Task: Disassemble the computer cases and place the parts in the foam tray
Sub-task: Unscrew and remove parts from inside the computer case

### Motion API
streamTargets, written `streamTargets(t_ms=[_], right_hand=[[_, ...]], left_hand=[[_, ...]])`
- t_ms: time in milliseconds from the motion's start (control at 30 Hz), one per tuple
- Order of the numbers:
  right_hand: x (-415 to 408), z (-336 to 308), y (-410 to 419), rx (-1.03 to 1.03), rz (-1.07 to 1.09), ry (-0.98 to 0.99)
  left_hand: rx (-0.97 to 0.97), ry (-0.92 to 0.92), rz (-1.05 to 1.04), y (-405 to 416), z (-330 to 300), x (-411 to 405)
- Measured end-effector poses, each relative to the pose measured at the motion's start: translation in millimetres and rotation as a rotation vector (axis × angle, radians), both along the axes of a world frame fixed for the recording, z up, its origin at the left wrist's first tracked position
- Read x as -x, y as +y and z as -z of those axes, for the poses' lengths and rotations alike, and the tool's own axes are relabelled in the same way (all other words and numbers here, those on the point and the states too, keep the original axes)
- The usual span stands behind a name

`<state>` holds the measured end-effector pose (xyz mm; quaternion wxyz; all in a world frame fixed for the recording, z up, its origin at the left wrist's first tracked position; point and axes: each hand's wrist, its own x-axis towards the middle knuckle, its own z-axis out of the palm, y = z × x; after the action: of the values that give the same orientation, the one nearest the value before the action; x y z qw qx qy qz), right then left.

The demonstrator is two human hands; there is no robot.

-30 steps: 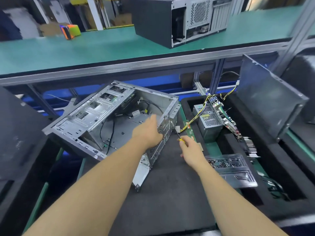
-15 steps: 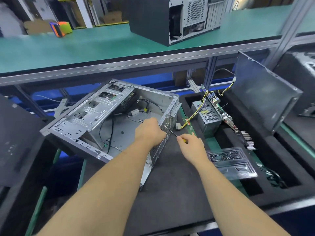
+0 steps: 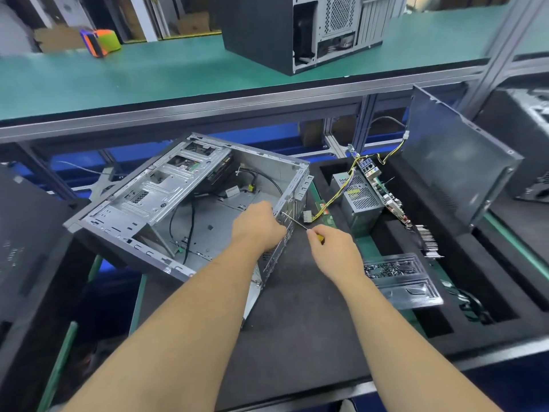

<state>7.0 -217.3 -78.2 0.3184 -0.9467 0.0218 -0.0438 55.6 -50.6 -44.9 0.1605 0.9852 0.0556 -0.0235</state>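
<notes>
Over foam tray (image 3: 297, 337), hands apparently gripping.

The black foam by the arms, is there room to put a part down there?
Yes. The flat foam between the open case and the clear screw box is bare. It is crowded right of that, around the power supply and board.

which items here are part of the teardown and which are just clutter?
In the job:
open case, steadied by left hand
screwdriver in right hand, tip at the case's rear panel
foam tray
power supply, motherboard, side panel, all in the tray
clear screw tray

Lying about:
orange-green object on upper shelf
second case, waiting there
</notes>
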Motion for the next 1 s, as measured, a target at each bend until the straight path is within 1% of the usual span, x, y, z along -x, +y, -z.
streamTargets(t_ms=[100,167,300,433,500,600,667,767,833,900,1000], right_hand=[[-1.5,-9.2,-1.0,0.221,0.002,-0.043],[-1.8,-13.2,0.2,0.329,0.001,-0.052],[3.7,-11.5,-3.2,0.549,-0.092,-0.026],[2.8,-15.4,-12.0,0.673,-0.194,-0.16],[-1.1,-22.7,-18.3,0.673,-0.285,-0.177],[-11.5,-37.1,-34.4,0.516,-0.323,-0.109],[-19.7,-47.5,-43.1,0.327,-0.316,-0.077],[-28.7,-54.6,-49.6,-0.112,-0.267,-0.026],[-30.8,-51.8,-54.9,-0.391,-0.18,0.055],[-26.7,-42.8,-58.8,-0.671,-0.108,0.156],[-16.1,-26.9,-56.9,-1.011,0.07,0.245]], left_hand=[[0.009,-0.006,-0.007,0.3,0.8,0.7],[0.028,-0.003,-0.009,0.7,0.2,1.7],[0.03,-0.024,-0.007,0.9,-1.6,5.3],[0.008,-0.025,-0.003,-0.3,-2.9,11.3],[0.018,0.0,-0.001,-0.1,-4.2,13.3],[-0.001,0.021,0.013,0.9,-3.6,14.5],[-0.009,0.042,0.009,1.5,-2.5,16.2],[0.002,0.08,0.002,2.2,-1.1,17.3],[-0.013,0.073,0.003,1.4,0.3,16.5],[-0.071,0.033,0.006,-0.5,2.0,15.3],[-0.095,0.003,0.005,-3.2,1.9,9.7]])
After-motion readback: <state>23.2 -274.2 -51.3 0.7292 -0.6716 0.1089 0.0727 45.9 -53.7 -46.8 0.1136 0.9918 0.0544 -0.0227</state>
